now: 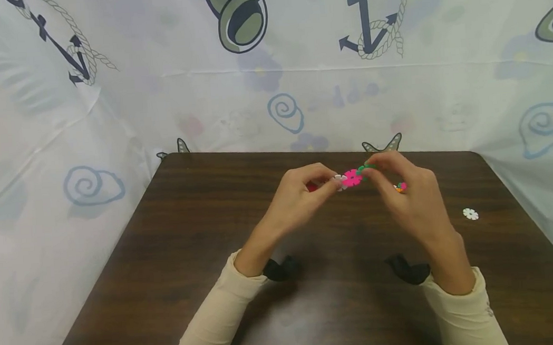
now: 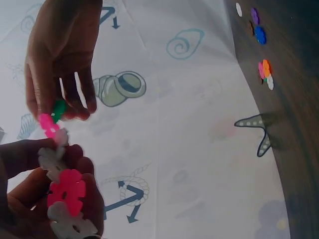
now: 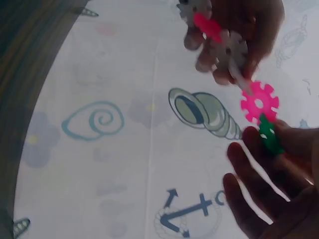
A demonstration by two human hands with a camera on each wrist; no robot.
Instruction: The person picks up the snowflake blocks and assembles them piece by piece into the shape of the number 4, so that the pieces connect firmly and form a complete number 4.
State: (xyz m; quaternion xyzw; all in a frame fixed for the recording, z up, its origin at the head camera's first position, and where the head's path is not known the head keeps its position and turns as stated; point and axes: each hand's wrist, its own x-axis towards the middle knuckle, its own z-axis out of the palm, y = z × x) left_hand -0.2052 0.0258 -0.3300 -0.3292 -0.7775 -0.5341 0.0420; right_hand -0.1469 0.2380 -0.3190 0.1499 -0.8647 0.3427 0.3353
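Your left hand (image 1: 297, 195) pinches a chain of thin white and pink notched plastic-looking discs, probably to steady its end, with a white flower-shaped disc (image 1: 341, 182) at your fingertips and more of the chain (image 3: 228, 50) running back under that palm. Just to the right of those fingertips, the bright pink notched disc (image 1: 352, 178) stays exposed in the gap between your hands, perhaps so that its slots can be reached. Your right hand (image 1: 413, 196) grips a green notched disc (image 3: 269, 134) between thumb and forefinger, edge against the pink one (how deep it sits in the slot, you can't tell from here), while the other fingers fan out loosely, likely to keep out of the way. Both hands hold the work raised over the far part of the dark wood-grain counter (image 1: 189, 225), which leaves your fingers room underneath. Beyond them, the counter's back edge runs close, with white printed cloth (image 1: 316, 43) behind it. The broader stretch of wood lies left of your left hand; on the other side, mind the small multicoloured cluster of discs (image 1: 401, 187) partly hidden behind your right hand, and the loose white disc (image 1: 471, 214) to its right, nearer the side edge.
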